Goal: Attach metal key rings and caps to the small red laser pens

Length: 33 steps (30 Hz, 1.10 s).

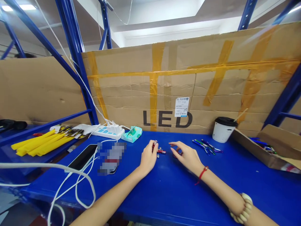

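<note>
My left hand [149,157] is closed around a small shiny red metal cylinder [154,145] with a silvery end, its tip showing above the fingers. Just right of that hand, another red metal piece [161,151] lies on the blue table, with tiny silvery parts [158,156] beside it. My right hand [187,154] hovers low over the table, thumb and fingers apart. A dark red item [178,152] shows between its thumb and fingers, partly hidden; it seems to lie on the table. Further right is a loose group of slim blue, green and purple metal pieces [207,146].
A white cup [223,131] with a black lid stands behind an open cardboard box [272,147] at the right. Left are a phone [82,157], white cables [90,179], a power strip [105,131], a green packet [132,134] and yellow-wrapped bundles [47,142]. Cardboard [131,94] walls the back.
</note>
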Tool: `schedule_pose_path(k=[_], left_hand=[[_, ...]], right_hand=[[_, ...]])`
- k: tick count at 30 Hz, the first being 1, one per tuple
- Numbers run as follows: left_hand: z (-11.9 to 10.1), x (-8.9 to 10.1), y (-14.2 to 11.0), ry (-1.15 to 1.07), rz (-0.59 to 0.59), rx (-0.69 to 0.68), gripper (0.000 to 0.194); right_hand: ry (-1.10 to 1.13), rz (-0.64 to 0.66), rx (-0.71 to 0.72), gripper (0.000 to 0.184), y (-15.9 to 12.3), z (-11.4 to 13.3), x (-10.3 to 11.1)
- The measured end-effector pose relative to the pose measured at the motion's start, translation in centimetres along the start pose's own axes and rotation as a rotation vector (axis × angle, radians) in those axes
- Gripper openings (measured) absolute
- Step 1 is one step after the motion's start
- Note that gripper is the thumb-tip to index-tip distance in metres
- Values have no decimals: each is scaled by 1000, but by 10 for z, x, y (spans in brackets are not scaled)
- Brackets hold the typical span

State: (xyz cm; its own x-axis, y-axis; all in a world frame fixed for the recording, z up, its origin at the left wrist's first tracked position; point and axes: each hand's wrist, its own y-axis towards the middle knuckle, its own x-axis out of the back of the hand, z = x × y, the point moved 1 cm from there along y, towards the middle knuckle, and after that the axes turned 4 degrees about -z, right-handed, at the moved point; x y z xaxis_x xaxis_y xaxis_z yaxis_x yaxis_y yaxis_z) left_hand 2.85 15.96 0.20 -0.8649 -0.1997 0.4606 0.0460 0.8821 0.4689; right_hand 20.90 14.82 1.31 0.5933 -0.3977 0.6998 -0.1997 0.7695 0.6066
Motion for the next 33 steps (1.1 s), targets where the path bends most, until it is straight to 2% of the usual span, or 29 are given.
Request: schedule_pose_path(k=[3, 6, 15, 22, 33], left_hand=[[0, 3, 2, -16, -67, 53, 26], [-1, 3, 2, -29, -81, 86, 26], [12, -5, 4, 37, -8, 71, 16], [15, -8, 2, 202, 73, 39, 28], [20, -10, 2, 101, 146, 14, 29]], right_hand=[[-19, 55, -32, 22, 1, -11, -4], [-39, 98, -38, 22, 1, -18, -8], [-58, 175, 31, 25, 1, -16, -11], [-54, 177, 41, 24, 1, -13, -9], [-44, 188, 61, 25, 1, -13, -9]])
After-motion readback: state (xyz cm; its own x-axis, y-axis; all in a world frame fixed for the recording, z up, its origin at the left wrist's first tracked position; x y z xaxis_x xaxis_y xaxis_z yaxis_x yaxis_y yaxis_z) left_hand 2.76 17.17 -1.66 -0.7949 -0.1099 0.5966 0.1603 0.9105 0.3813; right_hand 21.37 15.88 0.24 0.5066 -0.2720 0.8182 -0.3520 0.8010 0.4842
